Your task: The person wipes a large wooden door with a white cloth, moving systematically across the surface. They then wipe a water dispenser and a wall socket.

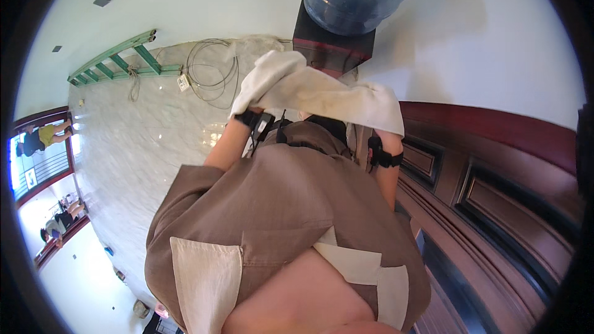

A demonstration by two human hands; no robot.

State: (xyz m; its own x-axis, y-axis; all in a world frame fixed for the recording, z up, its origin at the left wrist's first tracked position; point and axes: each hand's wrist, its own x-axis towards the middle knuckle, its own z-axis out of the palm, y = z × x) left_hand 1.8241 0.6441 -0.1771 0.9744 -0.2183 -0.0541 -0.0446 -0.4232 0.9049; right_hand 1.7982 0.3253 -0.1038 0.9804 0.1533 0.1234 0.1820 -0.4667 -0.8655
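Note:
A white cloth (315,93) with faint yellowish stains stretches between my hands, in front of my waist. Its left end is bunched over my left hand (258,110), whose fingers are hidden. The right end covers most of my right hand (389,137), leaving the wrist and a little of the hand in view. Both hands hold up the cloth. Black straps with small devices circle both wrists. I wear a brown top with pale collar pieces.
Ahead stands a black and red water dispenser (332,44) with a blue water bottle (357,0). A green ladder (123,62) and coiled cable (213,72) are left ahead, dark wooden panelling (501,199) right. Two people (35,141) (60,222) are far left.

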